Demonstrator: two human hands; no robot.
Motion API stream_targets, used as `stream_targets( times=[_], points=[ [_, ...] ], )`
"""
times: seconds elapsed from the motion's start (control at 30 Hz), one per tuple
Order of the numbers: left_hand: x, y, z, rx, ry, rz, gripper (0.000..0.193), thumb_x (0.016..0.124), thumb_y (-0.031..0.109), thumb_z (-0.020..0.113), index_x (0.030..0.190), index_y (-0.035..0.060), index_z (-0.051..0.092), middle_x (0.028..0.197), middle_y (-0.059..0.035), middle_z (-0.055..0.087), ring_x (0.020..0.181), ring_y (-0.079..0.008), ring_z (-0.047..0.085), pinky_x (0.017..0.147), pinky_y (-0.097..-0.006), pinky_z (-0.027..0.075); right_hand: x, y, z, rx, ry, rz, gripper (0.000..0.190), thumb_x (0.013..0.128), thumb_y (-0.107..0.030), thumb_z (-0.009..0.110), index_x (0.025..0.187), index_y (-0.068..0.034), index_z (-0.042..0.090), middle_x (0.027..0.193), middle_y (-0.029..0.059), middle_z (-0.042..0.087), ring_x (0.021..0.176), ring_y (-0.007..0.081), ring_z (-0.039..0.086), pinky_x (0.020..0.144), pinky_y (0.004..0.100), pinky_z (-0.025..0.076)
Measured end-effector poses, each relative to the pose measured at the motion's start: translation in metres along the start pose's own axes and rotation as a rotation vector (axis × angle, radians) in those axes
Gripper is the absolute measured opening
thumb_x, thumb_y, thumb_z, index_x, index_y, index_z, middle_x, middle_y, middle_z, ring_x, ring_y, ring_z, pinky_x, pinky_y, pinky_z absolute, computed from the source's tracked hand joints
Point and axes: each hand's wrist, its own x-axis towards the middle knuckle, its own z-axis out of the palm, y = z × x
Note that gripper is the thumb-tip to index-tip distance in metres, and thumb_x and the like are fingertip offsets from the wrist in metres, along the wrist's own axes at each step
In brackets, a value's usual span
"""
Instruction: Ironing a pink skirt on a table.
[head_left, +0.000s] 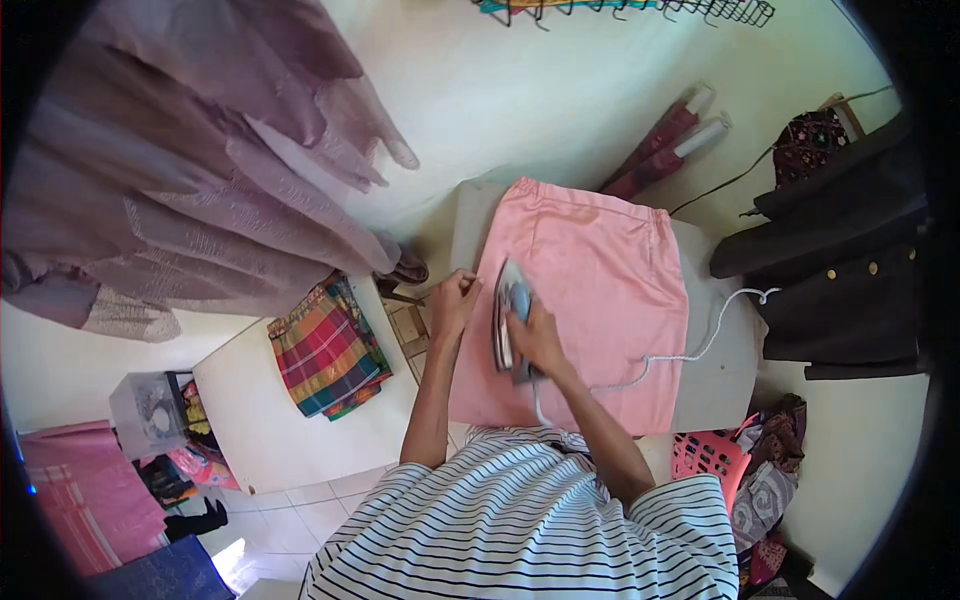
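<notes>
A pink skirt-like garment with a gathered waistband (600, 277) lies spread over a grey-covered ironing surface (712, 382). My right hand (536, 336) grips the handle of an electric clothes iron (510, 322), which stands on the garment's left part with its tip towards the waistband. The iron's white cord (682, 358) runs across the garment to the right. My left hand (455, 300) is at the garment's left edge, left of the iron, its fingertips pinched together at the cloth; the fingers partly hide what they hold.
Folded plaid cloths (322, 349) lie on a white table (247, 420) at the left. Mauve garments (225, 172) hang at the upper left, a black garment (840, 300) at the right. A pink basket (709, 461) and piled clothes (765, 495) stand at the lower right.
</notes>
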Motion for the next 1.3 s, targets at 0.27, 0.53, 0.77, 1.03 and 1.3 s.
stream_targets(
  times=[0.27, 0.53, 0.77, 1.03, 1.3],
  points=[
    [0.004, 0.001, 0.009, 0.001, 0.108, 0.07, 0.024, 0.093, 0.024, 0.069, 0.093, -0.0002, 0.069, 0.081, -0.0166, 0.073, 0.073, -0.0285, 0.072, 0.069, -0.0393, 0.054, 0.077, 0.011, 0.01, 0.092, 0.101, -0.002, 0.048, 0.092, -0.016, 0.062, 0.132, 0.006, 0.05, 0.104, 0.026, 0.065, 0.1, 0.0381, 0.066, 0.087, 0.0454, 0.052],
    [0.013, 0.004, 0.001, -0.006, 0.031, 0.051, 0.023, 0.091, 0.021, 0.071, 0.09, -0.0016, 0.069, 0.073, -0.0143, 0.07, 0.069, -0.0275, 0.07, 0.068, -0.0381, 0.054, 0.02, 0.007, 0.02, 0.058, 0.065, -0.083, 0.047, 0.091, -0.015, 0.062, 0.133, 0.005, 0.051, 0.107, 0.0278, 0.065, 0.104, 0.0405, 0.067, 0.09, 0.0453, 0.052],
    [0.016, 0.038, 0.024, -0.044, 0.265, 0.366, 0.03, 0.1, 0.023, 0.062, 0.121, 0.0017, 0.061, 0.115, -0.0158, 0.064, 0.108, -0.026, 0.062, 0.093, -0.0387, 0.048, 0.099, 0.029, 0.012, 0.095, 0.18, -0.031, 0.039, 0.093, -0.013, 0.059, 0.123, 0.009, 0.051, 0.084, 0.0191, 0.068, 0.082, 0.0378, 0.071, 0.074, 0.0433, 0.057],
    [0.045, 0.015, 0.056, -0.583, -0.118, 0.421, 0.054, 0.11, 0.04, 0.035, 0.138, -0.0033, 0.051, 0.14, -0.019, 0.056, 0.132, -0.0288, 0.053, 0.113, -0.0403, 0.038, 0.009, 0.005, 0.002, -0.111, 0.038, -0.009, 0.054, 0.089, -0.019, 0.062, 0.13, 0.014, 0.047, 0.086, 0.0361, 0.067, 0.084, 0.051, 0.07, 0.071, 0.051, 0.055],
    [0.038, 0.033, 0.063, -0.033, -0.049, 0.58, 0.055, 0.108, 0.038, 0.038, 0.146, -0.0004, 0.046, 0.145, -0.023, 0.051, 0.139, -0.0383, 0.046, 0.118, -0.0435, 0.034, 0.087, 0.022, -0.033, -0.114, 0.25, 0.003, 0.04, 0.093, -0.02, 0.061, 0.119, 0.009, 0.051, 0.084, 0.0345, 0.067, 0.076, 0.049, 0.07, 0.065, 0.0523, 0.055]
  ],
)
